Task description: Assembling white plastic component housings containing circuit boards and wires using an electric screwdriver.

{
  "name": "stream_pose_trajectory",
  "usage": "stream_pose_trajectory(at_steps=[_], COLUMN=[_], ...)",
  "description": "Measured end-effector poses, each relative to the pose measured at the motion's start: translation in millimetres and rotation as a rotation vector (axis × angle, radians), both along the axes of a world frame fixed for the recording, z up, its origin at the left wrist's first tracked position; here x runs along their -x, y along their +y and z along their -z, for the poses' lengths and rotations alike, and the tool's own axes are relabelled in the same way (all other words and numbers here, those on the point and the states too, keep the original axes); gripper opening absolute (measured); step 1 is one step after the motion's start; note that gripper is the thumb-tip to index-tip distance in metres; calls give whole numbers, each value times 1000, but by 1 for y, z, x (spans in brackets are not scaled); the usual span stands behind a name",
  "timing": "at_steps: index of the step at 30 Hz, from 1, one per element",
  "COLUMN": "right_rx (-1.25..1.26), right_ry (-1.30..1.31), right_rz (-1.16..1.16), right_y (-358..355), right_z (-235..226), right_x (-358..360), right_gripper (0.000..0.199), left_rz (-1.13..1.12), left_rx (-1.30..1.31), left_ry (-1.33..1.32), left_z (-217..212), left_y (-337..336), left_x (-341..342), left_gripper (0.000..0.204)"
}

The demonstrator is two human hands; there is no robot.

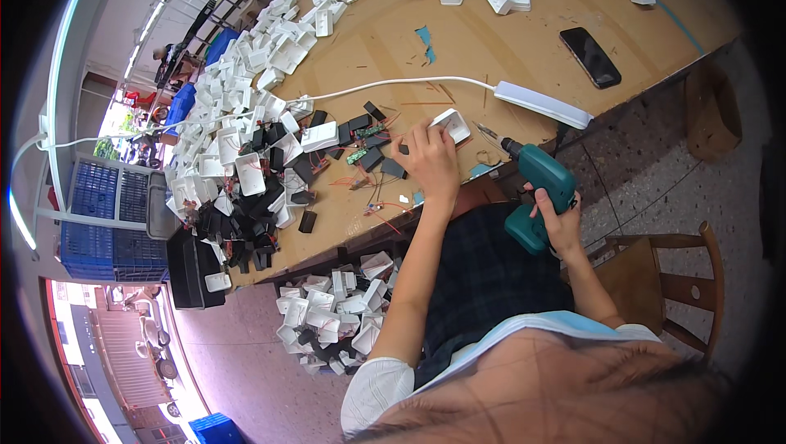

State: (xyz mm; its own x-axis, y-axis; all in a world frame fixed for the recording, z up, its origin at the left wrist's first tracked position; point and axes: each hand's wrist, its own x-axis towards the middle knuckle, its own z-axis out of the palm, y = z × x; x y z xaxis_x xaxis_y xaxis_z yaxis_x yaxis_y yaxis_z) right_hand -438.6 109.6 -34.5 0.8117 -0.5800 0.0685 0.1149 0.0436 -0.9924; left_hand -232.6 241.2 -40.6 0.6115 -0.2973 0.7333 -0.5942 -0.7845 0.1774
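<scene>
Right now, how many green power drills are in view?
1: the green power drill is in the right hand, pointing toward a white plastic box by the left hand.

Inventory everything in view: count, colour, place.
Drill: one, green and black, in right hand
Open casing: one, white, at left hand
Table: one, brown, centre
Casing pile: many pieces, white, table's far and left sides
Blocks: many, black, table's left
Circuit boards: at least two, green, left of left hand
Power strip: one, white, beyond drill
Phone: one, black, table's right
Floor heap: one, white and black, below table
Chair: one, brown, right
Crates: several, blue, far left
Hands: two, bare, centre
</scene>
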Motion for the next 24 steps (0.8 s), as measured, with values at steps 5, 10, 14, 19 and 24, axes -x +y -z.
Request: stream_pose_trajectory(at_steps=[5, 10, 14, 19, 24], right_rx=[20, 9, -6, -15, -19], right_ry=[30, 8, 14, 24, 9], right_rz=[-17, 26, 22, 21, 9], right_y=[3, -1, -2, 1, 2], right_z=[-5, 0, -2, 1, -4], right_x=[-3, 3, 3, 5, 0], right_gripper=[31, 31, 31, 33, 33], left_rz=[9, 57, 113, 162, 188], left_rx=[-6, -15, -49, -36, 160], left_ry=[22, -14, 100, 188, 209], left_z=[-2, -8, 2, -4, -9], left_y=[6, 10, 11, 11, 16], left_x=[1, 27, 31, 30, 25], left_gripper=[9, 12, 18, 14, 12])
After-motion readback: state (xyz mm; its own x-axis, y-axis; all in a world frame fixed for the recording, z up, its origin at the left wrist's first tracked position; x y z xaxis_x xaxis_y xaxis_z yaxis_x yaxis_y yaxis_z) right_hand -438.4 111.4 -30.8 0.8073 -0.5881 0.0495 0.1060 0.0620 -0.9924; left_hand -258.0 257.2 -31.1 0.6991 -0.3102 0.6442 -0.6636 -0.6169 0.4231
